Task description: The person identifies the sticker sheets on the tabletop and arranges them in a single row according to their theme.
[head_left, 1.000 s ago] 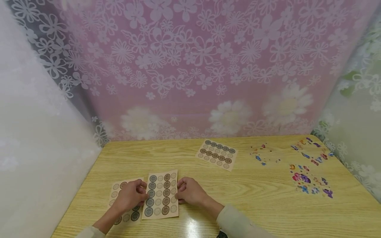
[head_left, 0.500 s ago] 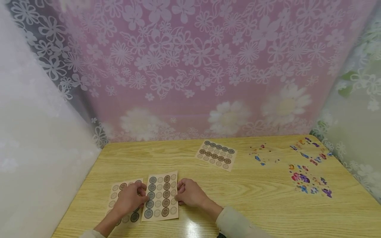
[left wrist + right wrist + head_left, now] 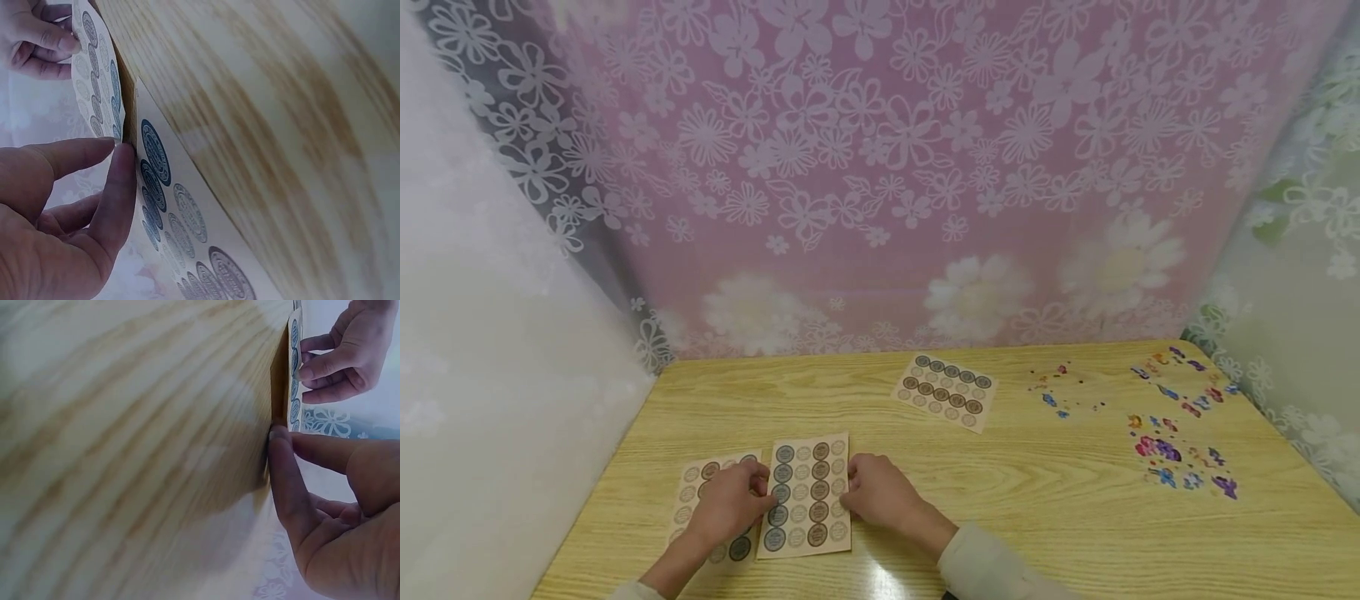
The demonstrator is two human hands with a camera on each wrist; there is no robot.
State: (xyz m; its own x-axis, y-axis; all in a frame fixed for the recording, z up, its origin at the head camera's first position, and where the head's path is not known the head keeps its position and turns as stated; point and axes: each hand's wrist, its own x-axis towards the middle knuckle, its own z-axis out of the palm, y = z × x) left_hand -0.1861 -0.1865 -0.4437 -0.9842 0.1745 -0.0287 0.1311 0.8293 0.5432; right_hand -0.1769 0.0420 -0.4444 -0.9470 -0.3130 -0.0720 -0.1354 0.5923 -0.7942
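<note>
I have a paper sheet (image 3: 808,493) between my two hands. It is light brown, taller than it is wide, with rows of round marks on it, some blue-gray, some brown and some very pale. My left hand (image 3: 727,502) pinches its left side, with the tip of my thumb and the tip of a finger meeting at the edge. My right hand (image 3: 883,493) pinches the right side the same way, about as far down as the left one. So the paper is right in the middle, with my fingertips on its two long sides and its round marks between them. My other fingers are bent in behind.

In the right wrist view, a brown strip shows between the paper and the table (image 3: 1037,533). I cannot tell if its bottom edge touches the wood.

A second sheet (image 3: 692,483) lies flat on the table under my left hand, which hides part of it. It sits just beside the one I hold. A third sheet (image 3: 945,392) lies turned a bit, farther back and to the right, away from my fingers. Lots of tiny bright stickers (image 3: 1159,448) are far over to the right.
</note>
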